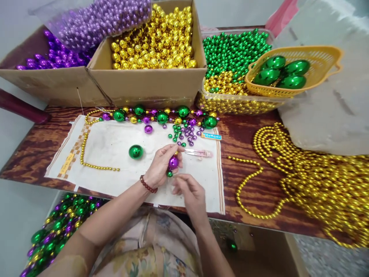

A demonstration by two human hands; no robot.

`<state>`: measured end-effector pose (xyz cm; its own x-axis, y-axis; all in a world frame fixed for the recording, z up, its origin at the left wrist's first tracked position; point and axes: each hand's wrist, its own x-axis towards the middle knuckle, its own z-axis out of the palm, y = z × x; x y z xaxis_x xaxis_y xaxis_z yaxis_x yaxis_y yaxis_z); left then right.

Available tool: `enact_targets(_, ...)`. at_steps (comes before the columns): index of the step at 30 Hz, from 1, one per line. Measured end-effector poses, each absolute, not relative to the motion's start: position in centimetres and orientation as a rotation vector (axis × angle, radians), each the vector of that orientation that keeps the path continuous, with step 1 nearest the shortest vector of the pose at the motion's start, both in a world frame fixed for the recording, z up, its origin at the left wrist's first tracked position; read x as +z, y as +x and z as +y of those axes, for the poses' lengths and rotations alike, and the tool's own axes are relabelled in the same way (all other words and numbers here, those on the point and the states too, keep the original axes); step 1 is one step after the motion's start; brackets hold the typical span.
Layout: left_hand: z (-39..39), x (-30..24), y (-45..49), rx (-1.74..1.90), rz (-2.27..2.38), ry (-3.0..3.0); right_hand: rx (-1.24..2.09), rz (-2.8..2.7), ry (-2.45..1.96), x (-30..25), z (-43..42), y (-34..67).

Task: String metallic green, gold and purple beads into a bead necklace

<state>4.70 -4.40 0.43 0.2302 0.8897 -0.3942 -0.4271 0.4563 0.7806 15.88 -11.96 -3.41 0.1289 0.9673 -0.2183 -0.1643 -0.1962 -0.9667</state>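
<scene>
My left hand (160, 164) is closed around a large purple bead (173, 163). A small green bead (170, 174) hangs just under it, and a bit of gold shows above, by the fingertips. Close below and to the right, my right hand (193, 195) has its fingers pinched together; whatever is between them is too small to make out. Left of my hands a big green bead (135, 152) lies loose on the white cloth (106, 142). Small scissors (198, 153) lie just right of my left fingertips, below several loose purple beads (188, 134).
A strung row of mixed beads (162, 117) runs along the cloth's back edge, with a gold bead strand (83, 150) at left. Behind stand cardboard boxes (147, 86), a bead tub (242, 104) and a yellow basket (319, 73). Gold bead strands (325, 188) heap at right.
</scene>
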Motion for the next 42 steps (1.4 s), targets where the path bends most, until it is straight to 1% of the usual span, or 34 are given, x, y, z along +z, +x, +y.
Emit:
enact_targets(3,-4.8,0.3,5.1,0.688,0.937,0.824,1.15,-0.85,-1.362,-3.3,-10.9,18.0)
enact_targets(5,-5.2,0.1,5.2,0.525,0.887,1.004,1.173,-0.819,-1.311,-3.3,-10.0,19.2)
enact_targets(7,-5.6,-0.1,5.1,0.455,0.876,1.12,1.198,-0.713,-1.238,-3.3,-9.1,20.0)
enact_targets(10,-6.0,-0.1,4.4,0.37,0.902,1.179,1.115,-0.459,-1.149,-3.3,-8.6,20.3)
enact_targets(12,-6.0,0.1,3.6,0.334,0.912,1.183,1.192,-0.437,-1.121,-3.3,-8.8,19.6)
enact_targets(16,-5.7,1.3,1.4,0.306,0.918,1.239,1.481,-0.637,-1.058,-3.0,-9.5,17.2)
enact_targets(19,-5.3,2.8,-2.1,0.141,0.952,1.441,1.503,-0.562,-0.992,-2.7,-9.1,17.3)
enact_targets(21,-4.7,3.8,-5.3,0.051,1.033,1.671,1.433,-0.464,-0.985,-2.5,-8.3,19.1)
enact_targets(25,-3.3,4.3,-11.2,-0.079,1.313,2.098,1.067,-0.337,-1.05,-2.4,-7.9,24.9)
enact_targets(27,-2.9,3.6,-12.8,-0.198,1.408,2.21,0.919,-0.314,-1.12,-2.3,-8.5,27.5)
enact_targets(31,-3.1,1.3,-14.0,-0.452,1.558,2.358,0.773,-0.344,-1.252,-2.3,-10.6,29.9)
enact_targets(33,-3.6,0.3,-14.7,-0.464,1.621,2.432,0.752,-0.369,-1.279,-2.5,-11.5,29.7)
enact_targets(35,-4.1,-0.5,-15.9,-0.403,1.657,2.507,0.775,-0.388,-1.28,-2.8,-12.0,28.9)
enact_targets(39,-5.4,-2.0,-18.8,-0.11,1.693,2.596,0.752,-0.455,-1.262,-3.1,-11.8,27.6)
enact_targets(42,-6.2,-3.2,-19.7,0.089,1.626,2.617,0.686,-0.508,-1.243,-2.8,-11.2,28.0)
